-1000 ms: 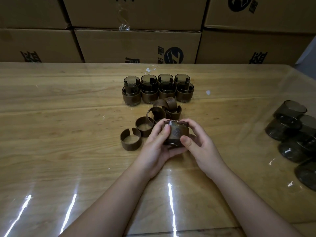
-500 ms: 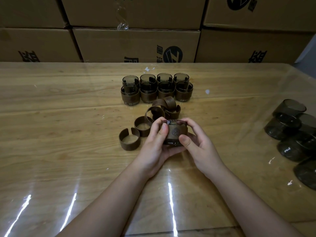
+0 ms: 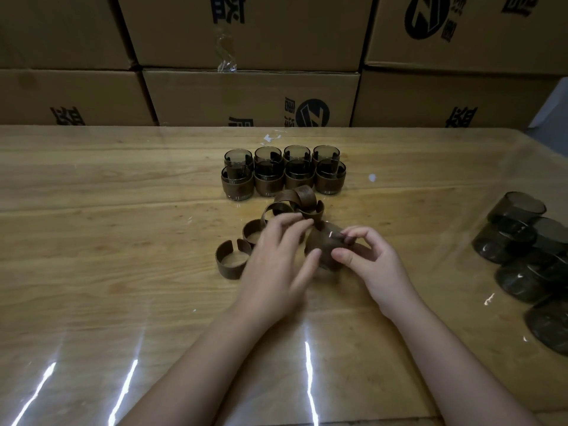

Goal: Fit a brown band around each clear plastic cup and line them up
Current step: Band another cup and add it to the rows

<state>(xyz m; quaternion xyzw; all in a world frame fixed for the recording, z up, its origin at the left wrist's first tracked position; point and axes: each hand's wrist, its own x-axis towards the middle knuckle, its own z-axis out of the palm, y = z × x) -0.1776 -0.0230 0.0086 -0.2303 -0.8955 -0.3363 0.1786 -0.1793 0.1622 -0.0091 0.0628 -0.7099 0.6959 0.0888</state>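
A clear cup wrapped in a brown band (image 3: 322, 249) is tipped on its side between my hands, blurred by motion. My right hand (image 3: 368, 265) pinches it with thumb and curled fingers. My left hand (image 3: 276, 262) is spread beside it, fingers straight, its thumb touching the cup's left side. Several loose brown bands (image 3: 295, 204) lie in a heap just beyond my hands, with one open band (image 3: 232, 262) to the left. Several banded cups (image 3: 284, 172) stand in two rows farther back.
Several bare dark cups (image 3: 522, 241) lie and stand at the right edge of the wooden table (image 3: 107, 241). Stacked cardboard boxes (image 3: 246, 96) wall off the far side. Glare streaks cross the near tabletop.
The banded cup was upright in both hands; now it is tipped sideways in my right hand. My left hand has let go and spread its fingers.
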